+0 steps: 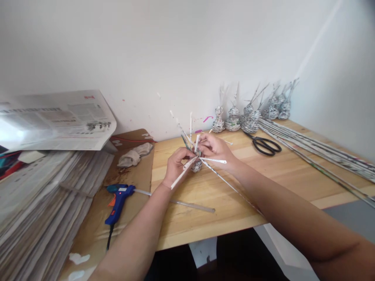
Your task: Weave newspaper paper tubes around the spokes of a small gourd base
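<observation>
Over the wooden table, my left hand (177, 164) and my right hand (216, 147) close around a small woven newspaper piece (197, 166), mostly covered by the fingers. Rolled paper strips (184, 174) fan out from it in several directions. One long thin strip (224, 180) runs from the piece down toward my right forearm. My left fingers grip the piece from its left side. On the other side, my right thumb and fingers pinch at its top among the strips; exactly which strip they hold is hidden.
Several woven paper figures (233, 119) stand along the wall. Black-handled scissors (266, 146) and long paper rolls (316, 150) lie to the right. A blue glue gun (119, 203) with its glue stick (193, 206), a glove (135, 155) and stacked newspapers (67, 195) are on the left.
</observation>
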`<state>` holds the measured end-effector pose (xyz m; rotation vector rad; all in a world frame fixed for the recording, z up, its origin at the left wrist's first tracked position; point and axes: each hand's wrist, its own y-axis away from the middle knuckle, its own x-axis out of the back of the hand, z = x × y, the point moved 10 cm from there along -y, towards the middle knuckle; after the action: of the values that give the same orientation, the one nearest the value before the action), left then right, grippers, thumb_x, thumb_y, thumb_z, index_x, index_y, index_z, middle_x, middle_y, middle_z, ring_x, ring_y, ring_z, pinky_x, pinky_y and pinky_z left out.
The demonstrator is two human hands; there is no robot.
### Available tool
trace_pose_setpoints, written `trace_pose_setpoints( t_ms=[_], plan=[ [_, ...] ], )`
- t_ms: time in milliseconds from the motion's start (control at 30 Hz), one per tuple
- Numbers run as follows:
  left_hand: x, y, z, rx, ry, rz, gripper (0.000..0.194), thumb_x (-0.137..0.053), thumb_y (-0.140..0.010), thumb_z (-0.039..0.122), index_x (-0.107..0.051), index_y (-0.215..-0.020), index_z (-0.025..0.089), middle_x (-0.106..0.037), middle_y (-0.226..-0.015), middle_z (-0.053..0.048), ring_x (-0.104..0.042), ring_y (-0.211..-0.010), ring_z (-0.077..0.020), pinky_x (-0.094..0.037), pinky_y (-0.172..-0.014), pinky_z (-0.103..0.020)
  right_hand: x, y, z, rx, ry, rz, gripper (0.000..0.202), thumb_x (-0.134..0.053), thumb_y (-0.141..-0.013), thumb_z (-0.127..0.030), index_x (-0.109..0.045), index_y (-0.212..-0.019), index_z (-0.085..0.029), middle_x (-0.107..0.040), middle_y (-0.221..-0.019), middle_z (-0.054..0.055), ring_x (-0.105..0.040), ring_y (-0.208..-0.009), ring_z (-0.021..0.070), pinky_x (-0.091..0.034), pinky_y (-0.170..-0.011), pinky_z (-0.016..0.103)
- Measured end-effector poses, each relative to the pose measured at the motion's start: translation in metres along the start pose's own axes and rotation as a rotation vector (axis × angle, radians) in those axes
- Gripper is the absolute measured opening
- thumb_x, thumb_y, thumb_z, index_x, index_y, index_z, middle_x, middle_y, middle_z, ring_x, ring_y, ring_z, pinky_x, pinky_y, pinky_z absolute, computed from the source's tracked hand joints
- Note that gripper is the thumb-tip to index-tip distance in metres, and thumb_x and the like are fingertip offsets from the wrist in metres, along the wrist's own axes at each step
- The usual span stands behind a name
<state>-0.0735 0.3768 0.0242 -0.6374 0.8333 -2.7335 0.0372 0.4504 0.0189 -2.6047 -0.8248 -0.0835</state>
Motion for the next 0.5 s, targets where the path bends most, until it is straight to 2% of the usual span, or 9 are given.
trace_pose_setpoints(
  t_ms=[67,167,267,400,500],
  plan=[
    [0.001,0.0,-0.002,0.002,0.009,0.015,0.019,-0.074,-0.082,0.036,-0.068,-0.076,0.019,-0.065,-0.076,-0.004,-0.061,-0.072,-0.0156,-0.05,-0.067,-0.028,-0.003,-0.001,0.002,-0.018,-0.018,-0.052,0.018,-0.062,-0.084,-0.029,-0.058,-0.099,-0.019,-0.074,-0.089,0.004,-0.071,-0.08,0.0179,-0.054,-0.073,0.029],
    [0.001,0.0,-0.002,-0.003,0.027,0.019,0.022,-0.074,-0.082,0.039,-0.068,-0.077,0.019,-0.065,-0.077,-0.005,-0.061,-0.07,-0.0156,-0.049,-0.066,-0.029,-0.005,-0.002,0.005,-0.036,-0.004,-0.102,0.013,-0.065,-0.081,-0.028,-0.063,-0.089,-0.018,-0.073,-0.084,0.005,-0.071,-0.079,0.0192,-0.053,-0.074,0.031],
    [0.0,-0.001,0.004,-0.04,0.008,0.0,0.022,-0.072,-0.083,0.039,-0.067,-0.076,0.019,-0.065,-0.076,-0.005,-0.061,-0.07,-0.0158,-0.049,-0.067,-0.03,-0.001,-0.003,0.009,-0.064,0.038,-0.054,0.011,-0.066,-0.078,-0.027,-0.065,-0.082,-0.017,-0.072,-0.079,0.005,-0.069,-0.073,0.0191,-0.053,-0.068,0.03],
    [-0.001,0.001,0.008,-0.071,-0.017,-0.022,0.016,-0.07,-0.085,0.033,-0.066,-0.078,0.019,-0.065,-0.078,-0.004,-0.061,-0.073,-0.0161,-0.049,-0.07,-0.03,0.004,-0.001,0.011,-0.092,0.095,0.009,0.011,-0.065,-0.078,-0.026,-0.064,-0.084,-0.016,-0.072,-0.078,0.005,-0.067,-0.069,0.018,-0.051,-0.063,0.028],
    [-0.003,0.001,0.008,-0.085,-0.038,-0.034,0.013,-0.068,-0.086,0.03,-0.066,-0.079,0.019,-0.066,-0.078,-0.005,-0.062,-0.075,-0.0167,-0.049,-0.072,-0.031,0.003,-0.001,0.005,-0.063,0.118,0.005,0.012,-0.064,-0.079,-0.028,-0.064,-0.083,-0.017,-0.071,-0.076,0.005,-0.065,-0.067,0.0167,-0.05,-0.062,0.027]
  ],
)
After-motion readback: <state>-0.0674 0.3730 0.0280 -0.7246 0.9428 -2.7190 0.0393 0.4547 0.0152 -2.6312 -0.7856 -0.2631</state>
